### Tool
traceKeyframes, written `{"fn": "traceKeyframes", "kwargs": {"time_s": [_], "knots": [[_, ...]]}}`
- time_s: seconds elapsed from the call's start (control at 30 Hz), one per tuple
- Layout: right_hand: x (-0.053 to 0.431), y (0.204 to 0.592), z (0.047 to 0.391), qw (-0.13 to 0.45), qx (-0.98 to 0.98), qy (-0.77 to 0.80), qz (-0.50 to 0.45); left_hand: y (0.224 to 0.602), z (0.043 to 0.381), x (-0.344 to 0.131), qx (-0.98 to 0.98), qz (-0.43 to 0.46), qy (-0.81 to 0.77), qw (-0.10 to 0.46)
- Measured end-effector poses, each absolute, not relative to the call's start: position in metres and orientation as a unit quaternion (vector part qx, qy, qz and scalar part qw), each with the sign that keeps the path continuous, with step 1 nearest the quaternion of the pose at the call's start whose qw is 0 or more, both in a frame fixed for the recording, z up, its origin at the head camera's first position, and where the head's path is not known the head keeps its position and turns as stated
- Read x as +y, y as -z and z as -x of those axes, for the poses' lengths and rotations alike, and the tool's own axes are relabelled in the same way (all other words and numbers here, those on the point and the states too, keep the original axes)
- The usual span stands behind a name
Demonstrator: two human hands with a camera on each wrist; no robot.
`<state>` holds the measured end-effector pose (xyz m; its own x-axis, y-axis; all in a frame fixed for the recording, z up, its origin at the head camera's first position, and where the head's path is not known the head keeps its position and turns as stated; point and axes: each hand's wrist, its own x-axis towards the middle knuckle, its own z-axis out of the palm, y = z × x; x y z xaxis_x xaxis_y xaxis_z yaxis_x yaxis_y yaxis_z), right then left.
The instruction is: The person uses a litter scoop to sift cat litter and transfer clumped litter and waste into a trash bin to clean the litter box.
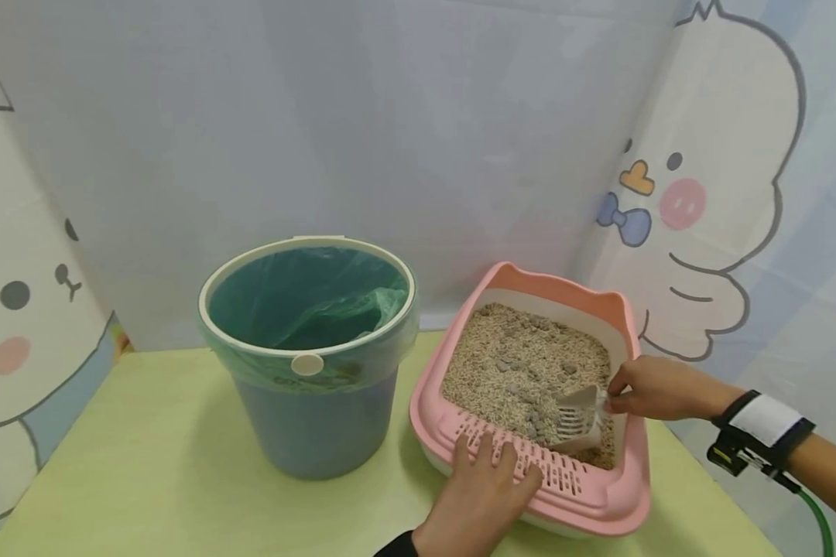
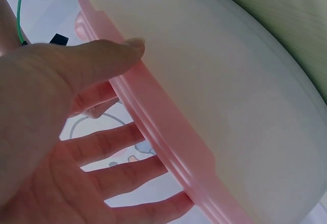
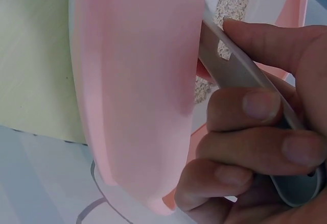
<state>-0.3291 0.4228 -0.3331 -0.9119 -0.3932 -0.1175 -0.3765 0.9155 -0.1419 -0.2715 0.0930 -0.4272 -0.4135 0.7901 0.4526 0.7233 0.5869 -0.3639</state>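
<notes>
A pink-rimmed litter box [image 1: 602,507] with a white base stands right of centre, filled with beige litter [image 1: 484,348] and greyish clumps. My right hand [image 1: 658,388] grips a grey slotted litter scoop [image 1: 580,418] at the box's right side, its blade low in the litter near the front. In the right wrist view, fingers curl round the scoop's handle [image 3: 240,73]. My left hand [image 1: 477,495] holds the perforated front rim. Seen from the left wrist, the thumb lies on the rim's outer side [image 2: 163,117] and the fingers reach over the other side.
Left of the box stands a blue-grey bin [image 1: 320,433] with a pale ring and a green translucent liner [image 1: 306,302]. Both stand on a yellow-green table [image 1: 146,464]. A curtain [image 1: 460,139] with cartoon animals hangs behind and at both sides.
</notes>
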Motion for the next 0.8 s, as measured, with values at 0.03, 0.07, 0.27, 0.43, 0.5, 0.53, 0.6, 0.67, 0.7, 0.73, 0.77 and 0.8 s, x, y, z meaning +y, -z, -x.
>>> {"fn": "traceKeyframes", "kwargs": {"time_s": [0.03,0.07,0.27,0.43,0.5,0.53,0.6,0.67,0.7,0.73,0.77,0.8], "knots": [[0.422,0.334,0.330,0.067,0.976,0.061,0.198,0.427,0.271,0.093,-0.839,0.451,-0.056,0.299],[0.422,0.335,0.330,0.062,0.976,0.062,0.200,0.426,0.271,0.093,-0.840,0.451,-0.056,0.297],[0.419,0.340,0.332,0.044,0.975,0.070,0.206,0.425,0.271,0.093,-0.844,0.452,-0.061,0.283],[0.418,0.344,0.335,0.036,0.974,0.083,0.207,0.425,0.271,0.091,-0.843,0.445,-0.076,0.294],[0.416,0.346,0.336,0.031,0.974,0.088,0.206,0.425,0.271,0.090,-0.845,0.440,-0.077,0.295],[0.415,0.347,0.336,0.030,0.974,0.090,0.205,0.425,0.271,0.090,-0.846,0.439,-0.075,0.293],[0.414,0.348,0.336,0.026,0.974,0.093,0.203,0.425,0.271,0.091,-0.849,0.439,-0.071,0.286],[0.413,0.350,0.335,0.024,0.975,0.095,0.199,0.425,0.271,0.092,-0.849,0.442,-0.066,0.282],[0.414,0.350,0.333,0.021,0.975,0.094,0.199,0.425,0.271,0.092,-0.848,0.444,-0.065,0.282],[0.415,0.351,0.332,0.018,0.975,0.093,0.199,0.425,0.271,0.093,-0.847,0.446,-0.063,0.281],[0.416,0.351,0.331,0.014,0.976,0.093,0.198,0.425,0.271,0.093,-0.846,0.449,-0.063,0.281],[0.416,0.352,0.330,0.012,0.976,0.092,0.198,0.425,0.270,0.094,-0.845,0.450,-0.064,0.283]]}}
